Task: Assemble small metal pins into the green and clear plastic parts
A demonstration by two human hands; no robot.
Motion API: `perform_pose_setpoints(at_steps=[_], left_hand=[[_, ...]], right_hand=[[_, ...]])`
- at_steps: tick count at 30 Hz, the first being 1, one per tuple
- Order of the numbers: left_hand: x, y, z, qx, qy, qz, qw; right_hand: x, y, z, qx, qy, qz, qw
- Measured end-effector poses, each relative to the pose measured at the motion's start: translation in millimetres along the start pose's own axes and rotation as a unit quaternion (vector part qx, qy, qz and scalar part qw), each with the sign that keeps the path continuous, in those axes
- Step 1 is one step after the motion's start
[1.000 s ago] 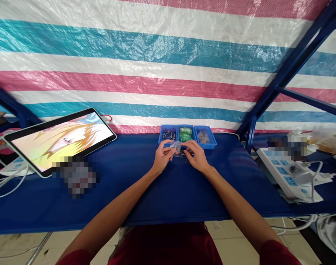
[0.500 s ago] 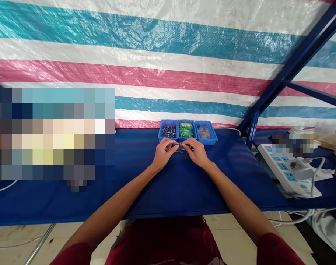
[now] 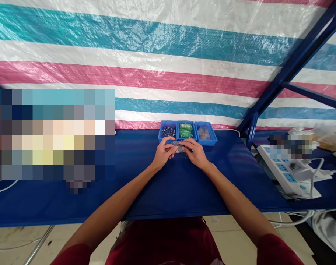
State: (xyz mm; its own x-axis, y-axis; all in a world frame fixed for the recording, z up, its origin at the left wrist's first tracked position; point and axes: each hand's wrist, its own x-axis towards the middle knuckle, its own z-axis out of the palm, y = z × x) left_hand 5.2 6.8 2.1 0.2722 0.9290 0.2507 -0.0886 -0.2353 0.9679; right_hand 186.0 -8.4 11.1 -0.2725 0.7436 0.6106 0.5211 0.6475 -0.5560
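Observation:
Between my two hands is a small clear plastic bag (image 3: 180, 147), with something dark and thin showing in it. My left hand (image 3: 163, 154) pinches its left side between thumb and fingers. On the other side, my right hand (image 3: 196, 153) has its fingers closed on the bag's right edge. A thin dark piece shows under the right fingers, too small to name. Just beyond the hands stand three blue bins in a row: one with metal screw-like pieces (image 3: 168, 131), one with green packets (image 3: 186, 130), one with clear plastic bags (image 3: 203, 133).
The hands are over a blue table (image 3: 179, 191) against a striped tarp (image 3: 168, 77). At the right lies a white power strip (image 3: 285, 170) with plugs and cables, near a slanted blue metal frame (image 3: 291, 60). The left side is pixelated.
The clear bag now lies flatter and shows more plainly between my hands. My left fingers have spread a little, and my right fingers have shifted along its edge.

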Motion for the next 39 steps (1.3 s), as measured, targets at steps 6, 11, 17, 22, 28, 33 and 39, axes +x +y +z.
perform_pose_setpoints(at_steps=[6, 11, 17, 22, 28, 33, 39], left_hand=[[-4.2, 4.4, -0.1, 0.143, 0.024, 0.083, 0.986], [-6.2, 3.8, 3.3, 0.181, 0.008, 0.097, 0.979], [-4.4, 1.6, 3.4, 0.047, 0.034, 0.035, 0.998], [-2.0, 1.2, 2.0, 0.037, 0.037, 0.054, 0.997], [-3.5, 1.3, 1.2, 0.099, 0.044, 0.071, 0.992], [-6.1, 6.8, 2.5, 0.191, 0.052, 0.120, 0.973], [-6.7, 1.6, 4.1, 0.188, 0.049, 0.111, 0.975]], right_hand=[[1.7, -0.8, -0.6, 0.015, 0.032, 0.037, 0.999], [-0.2, 0.0, 1.9, 0.038, 0.007, 0.096, 0.995], [-1.8, -1.6, 1.2, 0.041, 0.009, 0.074, 0.996], [-0.9, -4.4, -0.9, 0.024, 0.003, 0.026, 0.999], [0.0, -1.2, 2.1, -0.017, 0.041, 0.023, 0.999], [1.3, -3.3, 0.6, -0.034, 0.046, 0.023, 0.998], [2.6, -5.6, -0.5, -0.036, 0.053, 0.023, 0.998]])
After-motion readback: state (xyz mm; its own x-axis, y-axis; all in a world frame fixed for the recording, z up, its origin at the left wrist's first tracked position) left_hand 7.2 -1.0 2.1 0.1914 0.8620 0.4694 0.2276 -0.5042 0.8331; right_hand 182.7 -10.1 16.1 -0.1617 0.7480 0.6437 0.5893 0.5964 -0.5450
